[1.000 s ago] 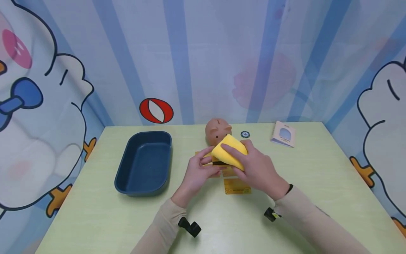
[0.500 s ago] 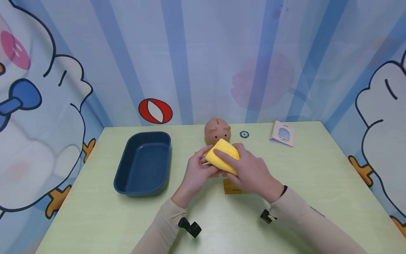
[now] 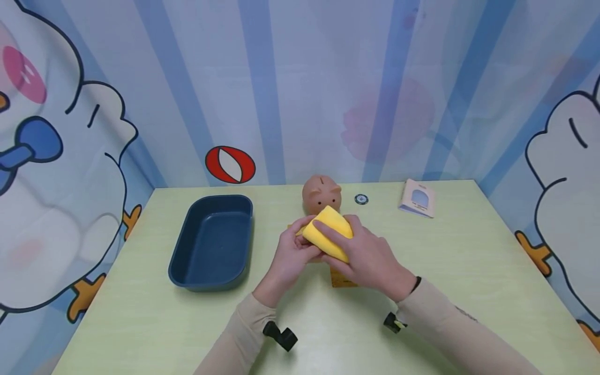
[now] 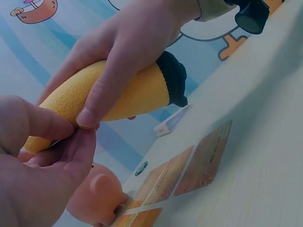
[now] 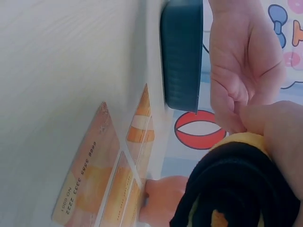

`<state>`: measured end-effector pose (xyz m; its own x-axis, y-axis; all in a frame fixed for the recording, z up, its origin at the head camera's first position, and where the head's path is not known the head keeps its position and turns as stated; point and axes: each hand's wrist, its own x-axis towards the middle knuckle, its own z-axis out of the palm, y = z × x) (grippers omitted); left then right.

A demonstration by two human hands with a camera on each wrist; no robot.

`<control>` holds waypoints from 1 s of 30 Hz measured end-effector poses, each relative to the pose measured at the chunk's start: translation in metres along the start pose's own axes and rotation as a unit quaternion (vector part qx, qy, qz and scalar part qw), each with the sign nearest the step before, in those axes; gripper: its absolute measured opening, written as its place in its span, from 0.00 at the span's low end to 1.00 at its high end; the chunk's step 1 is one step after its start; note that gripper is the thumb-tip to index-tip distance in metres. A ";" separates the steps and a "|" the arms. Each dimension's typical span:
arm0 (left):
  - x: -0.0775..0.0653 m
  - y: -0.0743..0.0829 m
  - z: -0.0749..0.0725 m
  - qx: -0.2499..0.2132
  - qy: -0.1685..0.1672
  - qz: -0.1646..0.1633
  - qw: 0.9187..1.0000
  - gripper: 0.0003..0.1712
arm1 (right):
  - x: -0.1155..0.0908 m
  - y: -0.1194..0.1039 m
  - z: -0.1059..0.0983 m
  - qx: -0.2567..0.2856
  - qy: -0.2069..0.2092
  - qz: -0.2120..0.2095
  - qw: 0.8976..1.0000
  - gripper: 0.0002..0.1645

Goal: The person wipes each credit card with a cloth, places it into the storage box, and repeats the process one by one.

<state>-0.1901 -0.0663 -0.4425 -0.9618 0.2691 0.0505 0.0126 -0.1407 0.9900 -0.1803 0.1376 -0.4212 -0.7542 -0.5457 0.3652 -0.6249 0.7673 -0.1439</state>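
Note:
A yellow, fuzzy cloth with a dark edge [image 3: 330, 216] is bunched up above the middle of the table. My right hand [image 3: 372, 255] holds it with thumb and fingers curled round it. The dark end of the cloth [image 4: 173, 78] sticks out of that hand in the left wrist view, and its rolled layers fill the lower right of the right wrist view. My left hand [image 3: 290, 255] meets the right one at the cloth's left end, pinching a gold card [image 3: 300, 232] of which only a sliver shows. The cloth and fingers hide the rest of it.
Several gold bank cards [image 4: 203, 158] lie flat below the hands. A pink piggy bank [image 3: 320, 192] stands behind them. Farther back are a round chip [image 3: 361, 199] and a pale folded booklet [image 3: 417, 198]. To the left sits a dark blue tray [image 3: 176, 260].
My right hand has brought the cloth left and slightly down over the card, whose dark-striped face showed earlier. In the last half second it shifts only slightly. My left hand stays in place.

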 end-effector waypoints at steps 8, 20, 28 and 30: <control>0.000 -0.001 0.000 0.012 0.003 0.003 1.000 0.38 | 0.000 0.000 0.000 -0.001 0.003 0.001 1.000 0.42; -0.001 0.000 0.002 -0.008 0.018 0.010 1.000 0.38 | 0.000 0.003 -0.001 -0.010 0.004 0.004 1.000 0.44; -0.001 0.005 -0.001 -0.006 0.030 0.014 0.999 0.39 | 0.000 0.007 -0.005 -0.023 0.011 -0.001 1.000 0.44; -0.002 0.006 -0.001 -0.007 0.034 0.013 0.999 0.39 | 0.000 0.008 -0.006 -0.025 0.012 -0.003 1.000 0.44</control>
<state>-0.1888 -0.0688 -0.4364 -0.9774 0.2003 0.0677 0.0356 -0.1598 0.9865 -0.1842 0.1459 -0.4174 -0.7449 -0.5425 0.3884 -0.6179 0.7805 -0.0950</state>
